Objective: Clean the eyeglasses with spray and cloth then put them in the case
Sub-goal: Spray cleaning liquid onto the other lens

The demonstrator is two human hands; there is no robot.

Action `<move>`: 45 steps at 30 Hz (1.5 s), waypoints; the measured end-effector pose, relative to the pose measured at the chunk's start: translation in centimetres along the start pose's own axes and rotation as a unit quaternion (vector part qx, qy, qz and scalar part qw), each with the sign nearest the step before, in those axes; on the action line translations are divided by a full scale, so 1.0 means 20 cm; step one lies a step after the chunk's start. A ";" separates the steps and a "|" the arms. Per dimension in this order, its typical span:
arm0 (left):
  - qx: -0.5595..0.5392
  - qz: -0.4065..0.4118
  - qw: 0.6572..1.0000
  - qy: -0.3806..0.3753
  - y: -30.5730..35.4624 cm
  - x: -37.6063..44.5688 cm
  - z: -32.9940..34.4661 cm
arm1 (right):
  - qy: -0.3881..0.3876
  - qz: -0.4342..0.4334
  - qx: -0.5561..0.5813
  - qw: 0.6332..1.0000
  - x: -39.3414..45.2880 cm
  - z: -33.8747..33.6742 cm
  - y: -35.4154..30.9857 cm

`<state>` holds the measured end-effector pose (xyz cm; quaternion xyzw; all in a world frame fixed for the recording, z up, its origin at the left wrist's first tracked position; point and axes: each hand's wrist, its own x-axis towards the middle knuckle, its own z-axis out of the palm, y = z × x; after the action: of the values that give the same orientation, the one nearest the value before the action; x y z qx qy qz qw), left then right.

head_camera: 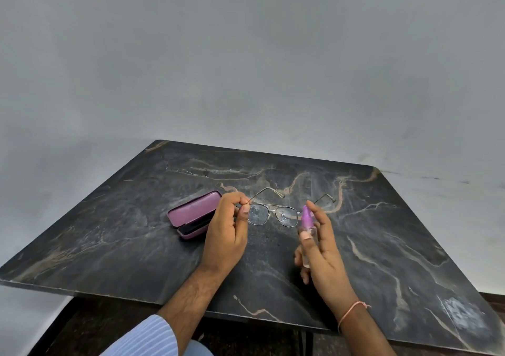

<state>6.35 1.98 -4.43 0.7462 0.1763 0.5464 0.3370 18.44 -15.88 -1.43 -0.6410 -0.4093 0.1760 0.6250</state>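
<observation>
My left hand [228, 230] pinches the eyeglasses [273, 213] at the hinge end, so the frame's long axis runs straight out from that grip towards my right hand [323, 249], lenses facing me and already beaded with droplets, temples pointing away over the desk [136, 246]. My right grip is curled round the spray bottle [307, 228], forefinger on its purple cap, nozzle just beside the lens farther from the pinch. The open case [192, 215] lies just beyond my left hand, on the side away from the bottle; I can't spot the cloth, though something dark in the case may be it.
</observation>
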 end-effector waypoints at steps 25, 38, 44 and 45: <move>-0.011 0.022 1.000 -0.015 -0.02 0.00 0.01 | 0.066 -0.068 -0.305 0.948 -0.04 0.05 0.02; 0.001 0.021 1.000 -0.020 -0.01 0.00 0.00 | 0.056 -0.075 -0.225 0.970 -0.05 0.06 0.01; 0.006 0.019 0.999 -0.029 0.01 -0.01 0.00 | 0.031 -0.100 -0.185 0.977 -0.07 0.16 -0.02; 0.009 0.020 0.999 -0.029 0.01 -0.01 0.00 | 0.034 -0.099 -0.185 0.977 -0.07 0.19 -0.02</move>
<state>6.25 1.65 -4.35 0.7680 0.1567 0.5294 0.3246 14.75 -14.42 -2.05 -0.7070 -0.4751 0.0128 0.5237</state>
